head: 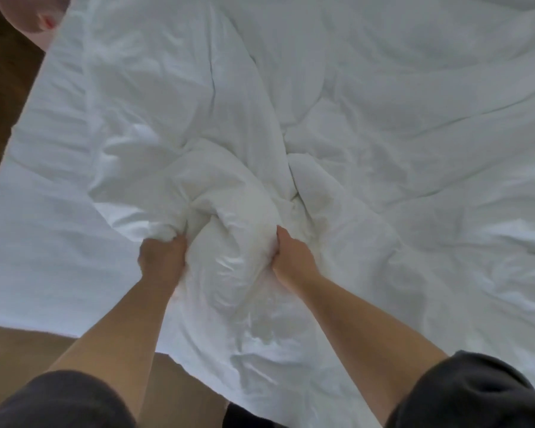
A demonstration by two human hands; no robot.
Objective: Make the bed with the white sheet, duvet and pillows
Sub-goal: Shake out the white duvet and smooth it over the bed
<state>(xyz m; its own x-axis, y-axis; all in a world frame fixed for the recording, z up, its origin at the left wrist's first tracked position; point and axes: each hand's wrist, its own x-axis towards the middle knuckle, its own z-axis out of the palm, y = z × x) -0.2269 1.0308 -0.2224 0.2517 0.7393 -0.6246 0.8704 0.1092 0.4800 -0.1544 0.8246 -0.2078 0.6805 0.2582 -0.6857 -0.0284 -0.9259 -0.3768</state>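
A crumpled white duvet covers most of the bed, bunched into a thick fold in front of me. My left hand grips the left side of that bunch, fingers buried in the fabric. On the bunch's right side, my right hand grips it too. A flatter white sheet lies along the left part of the bed and reaches the near edge. No pillow is in view.
Dark wooden floor runs along the bed's left side. A pale rounded object sits at the top left corner. A light brown surface shows below the bed's near edge. Dark sleeves frame the bottom.
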